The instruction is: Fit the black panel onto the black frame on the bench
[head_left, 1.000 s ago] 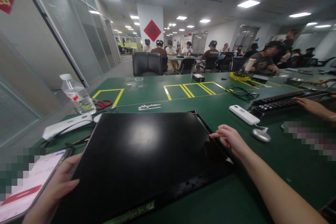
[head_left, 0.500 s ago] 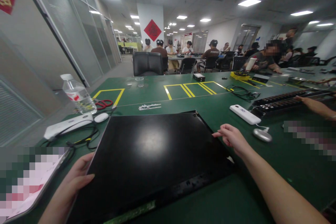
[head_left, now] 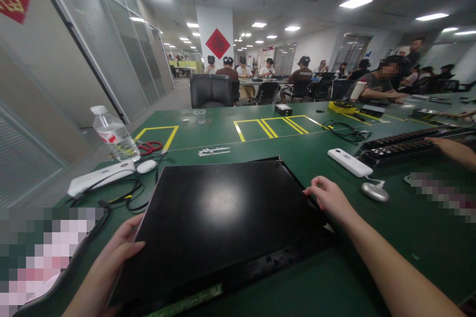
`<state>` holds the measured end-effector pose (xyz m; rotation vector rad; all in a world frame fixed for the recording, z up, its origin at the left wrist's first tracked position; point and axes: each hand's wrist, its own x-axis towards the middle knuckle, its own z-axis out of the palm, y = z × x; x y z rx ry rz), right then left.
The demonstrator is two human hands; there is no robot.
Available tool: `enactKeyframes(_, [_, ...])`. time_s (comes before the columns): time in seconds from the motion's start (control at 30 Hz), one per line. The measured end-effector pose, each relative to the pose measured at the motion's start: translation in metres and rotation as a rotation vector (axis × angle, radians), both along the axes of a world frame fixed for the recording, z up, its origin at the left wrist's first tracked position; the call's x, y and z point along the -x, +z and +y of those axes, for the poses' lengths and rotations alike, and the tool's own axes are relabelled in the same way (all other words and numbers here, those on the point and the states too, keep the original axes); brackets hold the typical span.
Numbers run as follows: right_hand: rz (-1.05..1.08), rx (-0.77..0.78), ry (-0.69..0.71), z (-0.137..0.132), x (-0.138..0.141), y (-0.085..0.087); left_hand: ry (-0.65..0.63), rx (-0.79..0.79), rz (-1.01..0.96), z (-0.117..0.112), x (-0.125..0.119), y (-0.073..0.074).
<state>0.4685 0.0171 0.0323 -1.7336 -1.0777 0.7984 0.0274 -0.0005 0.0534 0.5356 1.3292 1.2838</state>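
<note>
A flat black LCD screen panel (head_left: 223,237) lies tilted before me, its left side raised and a bright reflection in its middle. A green circuit strip (head_left: 186,301) runs along its near edge. My left hand (head_left: 119,262) grips the panel's left edge, thumb on top and fingers underneath. Beneath it, a thin black frame (head_left: 312,203) shows along the right and far sides. My right hand (head_left: 327,198) is at the right edge with thumb and index finger pinched together; what lies between them, if anything, is too small to make out.
On the green table (head_left: 208,141) are a water bottle (head_left: 115,133), red-handled scissors (head_left: 150,147), a white mouse (head_left: 146,166) and black cables at left. A white power bank (head_left: 349,162) and silver puck (head_left: 375,191) sit at right. A co-worker's hand (head_left: 455,151) touches black strips (head_left: 401,143).
My right index finger has curled from pointing into a pinch at the panel's right edge. The left hand keeps its grip, and the view has shifted slightly.
</note>
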Motion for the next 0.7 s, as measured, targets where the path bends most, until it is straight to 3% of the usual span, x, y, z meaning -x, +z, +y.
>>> enactKeyframes(0.1, [-0.078,0.002,-0.005,-0.001,0.001,-0.002,-0.073,-0.057,0.065,-0.004,0.000,-0.002])
enactKeyframes(0.27, [-0.253,0.020,0.009,-0.002,0.002,-0.004,-0.111,0.032,0.126,-0.009,-0.002,-0.003])
enactKeyframes(0.43, [-0.447,0.012,0.042,-0.005,0.006,-0.003,-0.124,0.054,0.203,-0.012,-0.007,0.000])
enactKeyframes(0.7, [-0.545,0.028,0.057,-0.008,0.012,0.001,-0.088,0.065,0.241,-0.013,-0.012,-0.002])
